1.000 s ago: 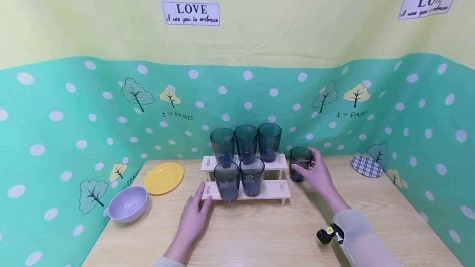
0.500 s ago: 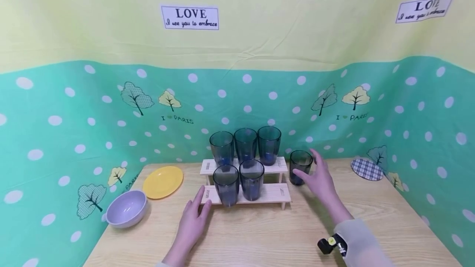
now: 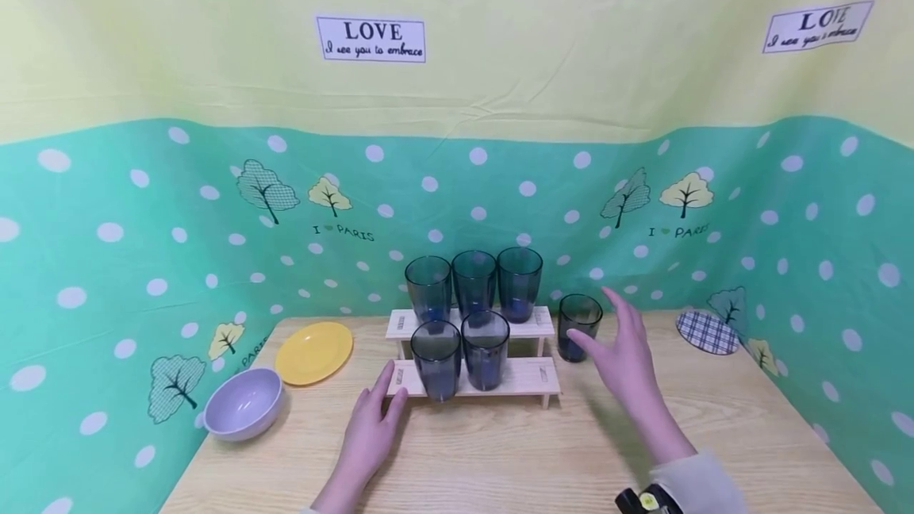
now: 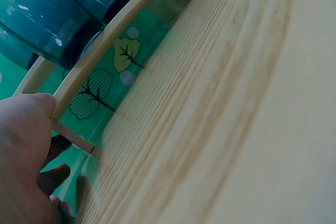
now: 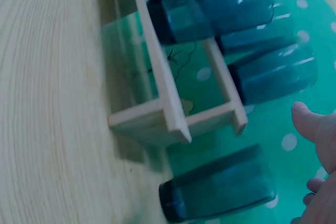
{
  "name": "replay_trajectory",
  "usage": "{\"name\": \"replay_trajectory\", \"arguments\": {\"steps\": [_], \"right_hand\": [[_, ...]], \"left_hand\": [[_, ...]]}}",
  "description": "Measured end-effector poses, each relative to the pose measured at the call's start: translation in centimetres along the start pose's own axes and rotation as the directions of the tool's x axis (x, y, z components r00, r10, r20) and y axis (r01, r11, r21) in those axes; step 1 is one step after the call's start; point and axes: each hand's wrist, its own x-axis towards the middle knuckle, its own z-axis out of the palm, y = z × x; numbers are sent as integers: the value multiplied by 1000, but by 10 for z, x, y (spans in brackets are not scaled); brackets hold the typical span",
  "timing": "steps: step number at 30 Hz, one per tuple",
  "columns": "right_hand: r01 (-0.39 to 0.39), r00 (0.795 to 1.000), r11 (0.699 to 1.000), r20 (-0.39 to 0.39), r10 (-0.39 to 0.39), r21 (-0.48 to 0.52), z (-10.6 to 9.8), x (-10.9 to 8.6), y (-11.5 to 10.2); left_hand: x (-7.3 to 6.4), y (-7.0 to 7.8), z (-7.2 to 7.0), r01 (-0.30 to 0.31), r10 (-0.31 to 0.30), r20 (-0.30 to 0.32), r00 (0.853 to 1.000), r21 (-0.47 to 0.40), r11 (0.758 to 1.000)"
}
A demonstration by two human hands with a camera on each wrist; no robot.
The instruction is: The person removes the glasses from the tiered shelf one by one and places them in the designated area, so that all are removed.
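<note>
A two-step wooden rack (image 3: 524, 373) stands on the table with dark translucent glasses upright on it. Three glasses (image 3: 474, 280) line the upper step. Two more glasses (image 3: 437, 359) are on the lower step, toward its left and middle. My left hand (image 3: 370, 427) holds the lower step's left end between thumb and index finger; in the left wrist view, the thumb (image 4: 39, 103) lies against the front rail. Right of the rack, a single glass (image 5: 220, 184) stands on the table. Beside it my right hand (image 3: 628, 351) is spread, thumb overlapping the glass in the head view but apart from it in the right wrist view.
On the left of the table are a yellow plate (image 3: 314, 353) and a lilac bowl (image 3: 244, 404). A checked oval mat (image 3: 707, 332) lies at the back right. A patterned green and yellow cloth (image 3: 478, 181) hangs around the table's back and sides.
My right hand has let go of the lone glass and drawn back to the right, its fingers opening wider. That glass stays in place. The left hand remains at the rack.
</note>
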Motion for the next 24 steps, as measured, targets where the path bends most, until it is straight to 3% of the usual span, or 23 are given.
{"name": "replay_trajectory", "arguments": {"steps": [11, 24], "right_hand": [[34, 998, 996, 54, -39, 88, 5, -19, -30], [51, 982, 979, 169, -86, 199, 33, -36, -54]], "left_hand": [[-1, 1, 0, -4, 4, 0, 1000, 0, 1000], [-2, 1, 0, 5, -5, -1, 1000, 8, 1000]]}}
